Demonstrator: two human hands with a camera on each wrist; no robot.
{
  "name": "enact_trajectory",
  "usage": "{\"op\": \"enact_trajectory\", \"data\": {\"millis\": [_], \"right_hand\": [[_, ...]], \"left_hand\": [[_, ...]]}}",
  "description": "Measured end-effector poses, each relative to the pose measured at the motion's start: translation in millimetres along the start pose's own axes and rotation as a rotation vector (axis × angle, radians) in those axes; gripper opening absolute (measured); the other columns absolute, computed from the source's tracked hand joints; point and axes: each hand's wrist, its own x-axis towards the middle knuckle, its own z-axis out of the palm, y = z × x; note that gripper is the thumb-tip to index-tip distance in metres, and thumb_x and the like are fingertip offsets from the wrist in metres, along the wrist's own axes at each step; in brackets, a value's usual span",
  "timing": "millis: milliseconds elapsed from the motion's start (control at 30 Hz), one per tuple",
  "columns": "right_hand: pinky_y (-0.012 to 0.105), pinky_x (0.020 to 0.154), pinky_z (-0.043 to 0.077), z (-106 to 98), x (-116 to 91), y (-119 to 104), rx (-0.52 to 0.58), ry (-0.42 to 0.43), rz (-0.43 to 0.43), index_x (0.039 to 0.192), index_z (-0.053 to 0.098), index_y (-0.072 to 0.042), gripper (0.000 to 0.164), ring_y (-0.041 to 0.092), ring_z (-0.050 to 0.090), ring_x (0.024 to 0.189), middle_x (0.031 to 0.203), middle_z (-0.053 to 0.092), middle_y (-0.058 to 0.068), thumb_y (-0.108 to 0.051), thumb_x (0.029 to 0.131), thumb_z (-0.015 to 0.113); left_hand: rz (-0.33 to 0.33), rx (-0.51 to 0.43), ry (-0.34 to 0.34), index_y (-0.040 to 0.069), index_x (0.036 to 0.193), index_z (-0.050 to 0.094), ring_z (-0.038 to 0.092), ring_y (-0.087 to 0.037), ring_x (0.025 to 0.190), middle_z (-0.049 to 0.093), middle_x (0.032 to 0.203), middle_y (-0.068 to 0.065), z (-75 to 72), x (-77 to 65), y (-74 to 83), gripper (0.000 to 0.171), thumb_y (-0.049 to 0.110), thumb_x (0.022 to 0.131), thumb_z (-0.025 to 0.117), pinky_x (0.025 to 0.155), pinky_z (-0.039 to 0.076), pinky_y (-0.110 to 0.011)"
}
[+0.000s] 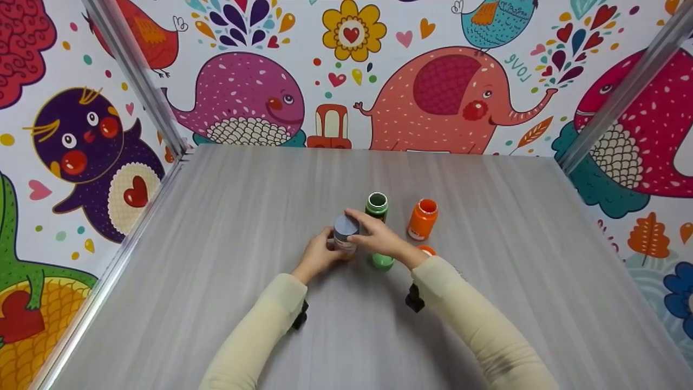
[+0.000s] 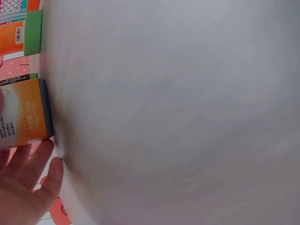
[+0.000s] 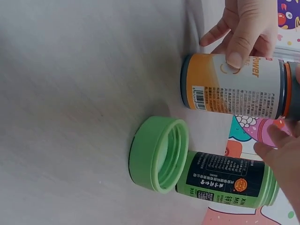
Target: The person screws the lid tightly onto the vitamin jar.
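My left hand [image 1: 319, 254] grips the body of an upright supplement bottle [image 3: 234, 86] with an orange-and-white label, standing on the table. My right hand [image 1: 381, 238] holds its grey lid [image 1: 346, 226], thumb on the near side and fingers across the far side. An orange ring shows just under the lid in the right wrist view. Right beside my right hand stands a lidless green bottle [image 3: 227, 179] with a black label. A green lid [image 3: 149, 154] lies with its hollow side up below my right forearm. Part of an orange lid [image 1: 426, 249] shows behind my right wrist.
A lidless orange bottle [image 1: 423, 219] stands upright to the right of the green bottle. The grey wood-grain table [image 1: 243, 216] spreads around them. Cartoon-printed walls [image 1: 335, 70] and metal posts [image 1: 633, 81] edge its back and sides.
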Motion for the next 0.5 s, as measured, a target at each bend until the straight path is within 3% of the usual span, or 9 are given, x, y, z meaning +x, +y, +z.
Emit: {"op": "enact_trajectory", "data": {"millis": [300, 500], "right_hand": [[0.044, 0.102, 0.034, 5.5, 3.8, 3.6, -0.057, 0.083, -0.059, 0.134, 0.038, 0.005, 0.058, 0.031, 0.043, 0.123, 0.136, 0.042, 0.02, -0.015, 0.086, 0.064], [0.044, 0.097, 0.04, 10.6, 4.5, 2.3, -0.067, 0.178, -0.058, 0.125, 0.046, 0.007, 0.054, 0.03, 0.049, 0.114, 0.125, 0.05, 0.019, -0.013, 0.08, 0.07]], "left_hand": [[0.004, 0.006, -0.011, -0.003, 0.124, 0.046, 0.059, -0.03, 0.1, 0.055, 0.121, -0.022, 0.4, 2.4, -1.6, 0.052, 0.01, 0.08, 0.069, 0.085, 0.048, -0.04], [0.017, -0.017, 0.0, 0.0, 0.119, 0.049, 0.061, -0.025, 0.098, 0.057, 0.117, -0.021, -0.6, 0.4, -1.6, 0.052, 0.019, 0.077, 0.072, 0.084, 0.048, -0.036]]}}
